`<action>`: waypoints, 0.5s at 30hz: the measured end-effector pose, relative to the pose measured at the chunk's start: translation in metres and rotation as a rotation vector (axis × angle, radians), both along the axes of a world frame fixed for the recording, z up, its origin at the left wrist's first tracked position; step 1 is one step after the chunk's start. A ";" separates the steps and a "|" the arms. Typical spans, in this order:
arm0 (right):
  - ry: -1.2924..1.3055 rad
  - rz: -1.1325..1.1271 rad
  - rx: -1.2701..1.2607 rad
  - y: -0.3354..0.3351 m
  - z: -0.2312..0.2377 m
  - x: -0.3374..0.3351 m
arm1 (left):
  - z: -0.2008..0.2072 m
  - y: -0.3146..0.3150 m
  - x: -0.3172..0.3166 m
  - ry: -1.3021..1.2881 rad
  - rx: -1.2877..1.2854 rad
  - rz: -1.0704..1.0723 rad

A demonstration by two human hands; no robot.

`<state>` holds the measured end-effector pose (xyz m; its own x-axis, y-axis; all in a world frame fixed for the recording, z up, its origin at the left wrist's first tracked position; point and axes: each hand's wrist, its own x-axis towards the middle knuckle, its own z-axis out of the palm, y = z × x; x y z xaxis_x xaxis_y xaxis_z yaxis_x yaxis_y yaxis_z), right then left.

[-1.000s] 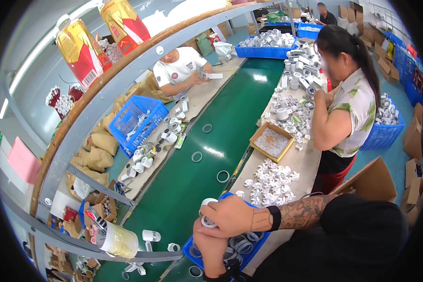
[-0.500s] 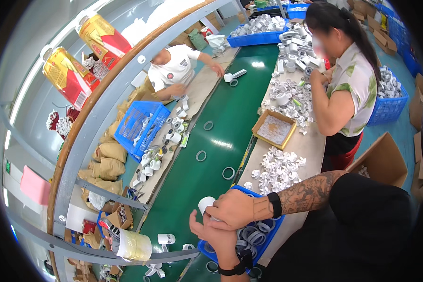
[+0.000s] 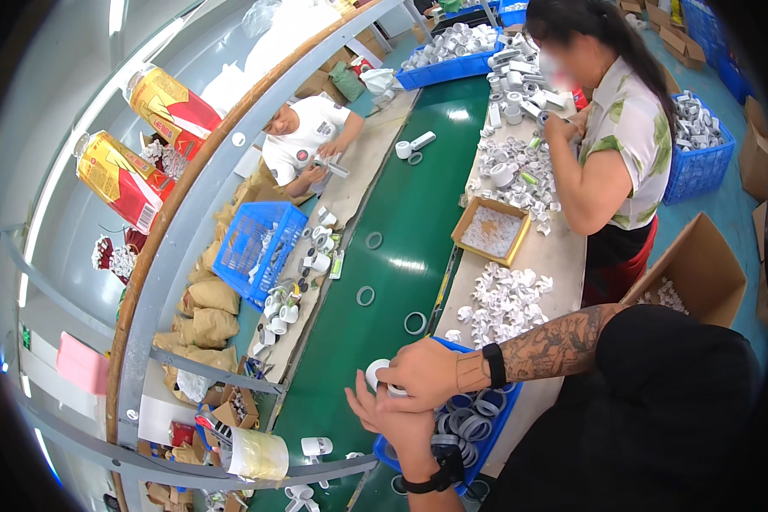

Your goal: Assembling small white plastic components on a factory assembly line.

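Note:
A white round plastic part (image 3: 376, 373) is held between my two hands above the edge of the green belt. My right hand (image 3: 425, 375) comes across from the right, its fingers closed over the part. Below it, my left hand (image 3: 405, 424) cups the part from underneath, its fingertips reaching past it on the left. The palms hide much of the part. Just beneath my hands stands a blue crate (image 3: 495, 441) of grey rings (image 3: 465, 424). A heap of small white plastic pieces (image 3: 505, 300) lies beyond it.
Loose rings (image 3: 365, 296) lie along the green conveyor belt (image 3: 341, 341). A shallow cardboard tray (image 3: 491, 230) sits on the right-hand bench. Co-workers handle parts across the belt (image 3: 311, 145) and at right (image 3: 614, 145). A metal frame (image 3: 136, 341) curves along the left; an open carton (image 3: 700, 264) stands right.
The white part has tipped between my hands, and less of its side shows. Across the belt, the co-worker has brought both hands together on a white part. The view has shifted slightly.

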<state>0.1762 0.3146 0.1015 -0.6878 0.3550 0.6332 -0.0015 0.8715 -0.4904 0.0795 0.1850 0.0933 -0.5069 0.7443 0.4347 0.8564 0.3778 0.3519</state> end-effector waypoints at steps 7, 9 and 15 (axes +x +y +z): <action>-0.017 0.154 0.086 0.007 0.000 0.007 | 0.003 -0.002 0.005 -0.141 0.042 -0.136; -0.009 0.166 0.095 0.008 0.001 0.008 | 0.005 -0.003 0.003 -0.204 0.105 -0.193; 0.013 0.188 0.109 0.009 0.014 0.007 | 0.010 -0.003 -0.013 -0.032 0.064 -0.320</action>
